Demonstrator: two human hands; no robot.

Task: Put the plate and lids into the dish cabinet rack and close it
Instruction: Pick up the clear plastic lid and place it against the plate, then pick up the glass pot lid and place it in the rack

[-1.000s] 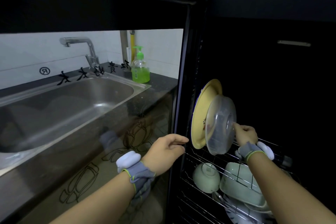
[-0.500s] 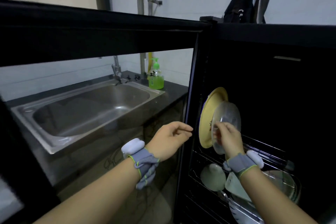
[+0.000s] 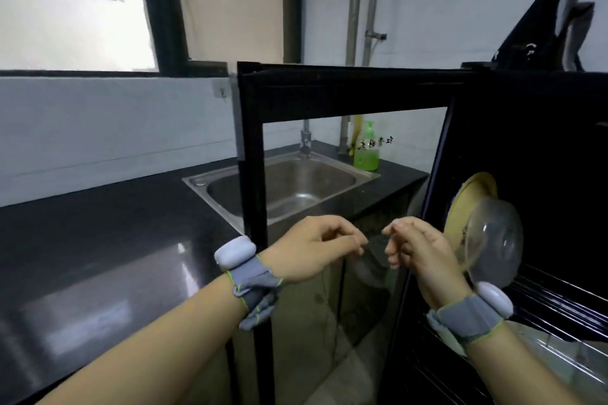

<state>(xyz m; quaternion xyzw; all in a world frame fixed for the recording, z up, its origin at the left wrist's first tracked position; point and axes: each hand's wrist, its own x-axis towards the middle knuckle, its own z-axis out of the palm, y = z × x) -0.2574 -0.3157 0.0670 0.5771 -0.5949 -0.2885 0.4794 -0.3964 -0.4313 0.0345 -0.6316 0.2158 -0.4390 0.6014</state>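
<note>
Nearest the camera, two bare forearms reach forward, each with a grey wrist strap carrying a pale rounded pod. The left hand (image 3: 316,248) hangs in front of the glass cabinet door (image 3: 329,207), fingers loosely curled, its grip closed on nothing. The right hand (image 3: 418,253) sits just beside it, level with it, fingers likewise curled inward and empty; the two sets of fingertips are close but apart. The right hand is near the door's free edge, though whether it touches the door cannot be told. Just behind the right wrist, inside the dark cabinet, the clear lid (image 3: 496,246) stands on edge on the wire rack (image 3: 559,302), its round face near vertical and its domed side bulging toward the right. Touching or nearly touching it on the left, the yellow plate (image 3: 467,200) also stands on edge, tilted a little, its top rim rising above the lid and its face turned toward the door opening. Below the rack, pale crockery shows dimly beneath the wires, too blurred to name. The door stands open, its black frame (image 3: 251,174) upright in the middle of the view. Seen through the glass, a steel sink (image 3: 296,184) is set into the black bench (image 3: 98,233), with a green soap bottle (image 3: 367,151) at its far corner and a tap behind. Farthest off are a white wall and a dark-framed window (image 3: 75,6).
</note>
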